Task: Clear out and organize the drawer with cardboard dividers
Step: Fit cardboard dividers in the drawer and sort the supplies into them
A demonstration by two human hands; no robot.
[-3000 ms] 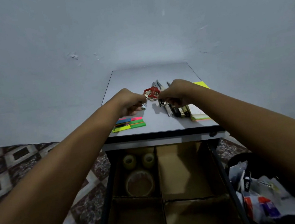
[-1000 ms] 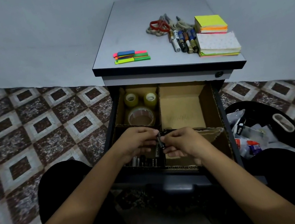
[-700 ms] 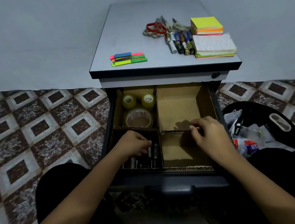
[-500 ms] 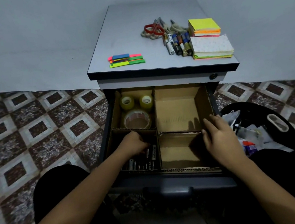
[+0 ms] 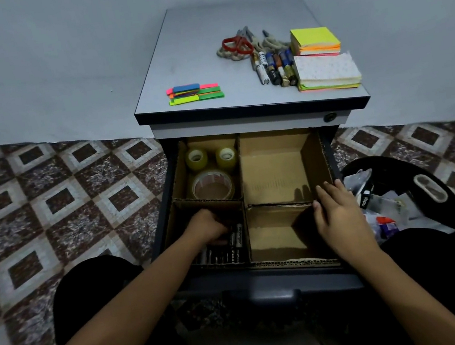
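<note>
left hand (image 5: 209,227): reaching knuckles-up into the drawer's (image 5: 265,282) front-left compartment, fingers curling over dark cylinders (image 5: 237,239), likely batteries; any grip is hidden, so I cannot tell.
right hand (image 5: 339,215): lying flat, fingers straight, on the cardboard dividers (image 5: 277,204) by the drawer's right edge.
loose batteries (image 5: 279,70): lying toward the tabletop's (image 5: 196,45) right edge, long axes running near-to-far, nearer the right hand.
</note>
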